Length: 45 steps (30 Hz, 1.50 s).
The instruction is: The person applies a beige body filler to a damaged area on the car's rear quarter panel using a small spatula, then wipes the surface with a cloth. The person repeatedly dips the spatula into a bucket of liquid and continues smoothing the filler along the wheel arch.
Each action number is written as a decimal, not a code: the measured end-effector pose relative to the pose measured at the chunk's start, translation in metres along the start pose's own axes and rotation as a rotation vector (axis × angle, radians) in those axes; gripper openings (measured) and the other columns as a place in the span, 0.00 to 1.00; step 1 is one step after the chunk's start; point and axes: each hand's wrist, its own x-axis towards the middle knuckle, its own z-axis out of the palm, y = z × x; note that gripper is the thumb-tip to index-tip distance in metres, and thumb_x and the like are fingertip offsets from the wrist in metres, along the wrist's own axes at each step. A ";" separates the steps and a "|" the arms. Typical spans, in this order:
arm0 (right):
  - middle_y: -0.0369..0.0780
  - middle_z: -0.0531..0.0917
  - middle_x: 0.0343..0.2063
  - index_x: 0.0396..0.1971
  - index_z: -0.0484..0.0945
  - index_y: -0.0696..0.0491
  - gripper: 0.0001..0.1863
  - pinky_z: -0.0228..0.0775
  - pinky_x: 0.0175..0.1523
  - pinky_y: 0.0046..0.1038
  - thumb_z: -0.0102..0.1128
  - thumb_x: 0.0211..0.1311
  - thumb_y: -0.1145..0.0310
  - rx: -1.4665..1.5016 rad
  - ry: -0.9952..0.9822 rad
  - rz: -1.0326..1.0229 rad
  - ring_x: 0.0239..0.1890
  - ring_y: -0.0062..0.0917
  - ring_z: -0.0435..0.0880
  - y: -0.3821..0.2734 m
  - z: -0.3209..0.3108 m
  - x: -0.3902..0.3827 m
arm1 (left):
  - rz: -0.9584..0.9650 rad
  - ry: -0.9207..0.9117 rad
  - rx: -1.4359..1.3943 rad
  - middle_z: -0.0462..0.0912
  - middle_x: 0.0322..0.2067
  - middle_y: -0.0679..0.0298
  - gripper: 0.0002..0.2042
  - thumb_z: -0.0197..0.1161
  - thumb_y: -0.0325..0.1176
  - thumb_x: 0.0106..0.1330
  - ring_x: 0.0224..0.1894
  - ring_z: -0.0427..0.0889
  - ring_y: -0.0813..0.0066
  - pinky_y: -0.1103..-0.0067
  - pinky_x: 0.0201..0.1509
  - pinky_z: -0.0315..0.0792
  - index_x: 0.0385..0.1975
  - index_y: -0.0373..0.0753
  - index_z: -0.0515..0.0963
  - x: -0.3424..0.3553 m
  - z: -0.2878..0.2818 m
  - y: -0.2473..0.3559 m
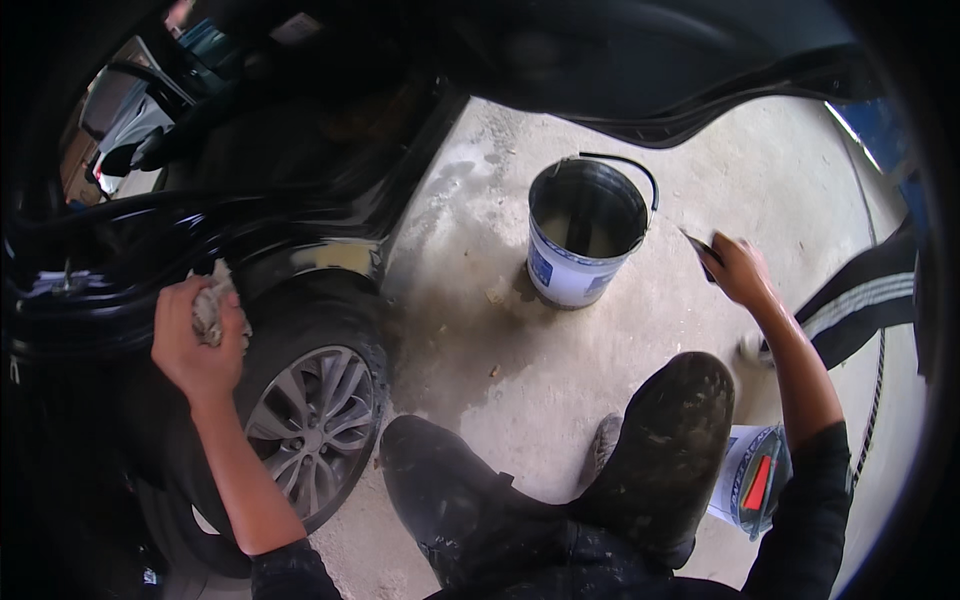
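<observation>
My left hand (200, 335) is closed around a crumpled, pale grey rag (210, 305). It is raised beside the black car's wheel arch, above the tyre (365, 385). A yellowish-beige patch (340, 257) shows on the arch's painted edge, to the right of the rag. Out to the right, my right hand (738, 268) grips a thin, dark, flat piece (704, 256); its exact kind is unclear. Between my hands, farther off, stands a white and blue bucket (580, 275) with murky liquid inside and its black handle leaning right. My right hand is apart from it.
An open car door (660, 60) spans the top. The silver alloy wheel (312, 437) is close to my left knee. By my right knee sits a second bucket (738, 470) with a red-orange item (758, 482). Another person's striped trouser leg (860, 305) is at the right.
</observation>
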 end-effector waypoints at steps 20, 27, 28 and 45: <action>0.57 0.89 0.34 0.35 0.88 0.62 0.32 0.80 0.53 0.51 0.65 0.78 0.42 0.542 -0.240 -0.359 0.44 0.55 0.90 -0.026 0.194 0.264 | -0.406 -0.472 0.199 0.87 0.40 0.51 0.12 0.66 0.40 0.81 0.43 0.88 0.53 0.69 0.52 0.80 0.49 0.36 0.83 0.056 0.109 0.111; 0.59 0.89 0.35 0.35 0.87 0.63 0.29 0.81 0.52 0.52 0.66 0.78 0.46 0.738 -0.103 -0.268 0.43 0.58 0.90 -0.025 0.193 0.262 | -0.274 -0.736 -0.251 0.89 0.49 0.51 0.15 0.67 0.37 0.81 0.47 0.89 0.53 0.68 0.54 0.81 0.59 0.36 0.80 0.080 0.293 0.238; 0.59 0.89 0.36 0.36 0.88 0.63 0.29 0.81 0.53 0.52 0.65 0.78 0.45 0.710 -0.123 -0.243 0.44 0.58 0.90 -0.026 0.191 0.261 | -0.233 -0.785 -0.295 0.89 0.51 0.49 0.15 0.67 0.37 0.81 0.48 0.90 0.50 0.67 0.55 0.81 0.59 0.36 0.80 0.079 0.322 0.256; 0.55 0.92 0.41 0.39 0.90 0.59 0.23 0.83 0.56 0.53 0.57 0.82 0.55 0.658 -0.175 -0.151 0.49 0.55 0.90 -0.033 0.190 0.257 | 0.520 -1.959 -0.167 0.85 0.69 0.50 0.27 0.71 0.44 0.69 0.72 0.82 0.55 0.60 0.75 0.75 0.68 0.43 0.85 -0.080 0.650 0.341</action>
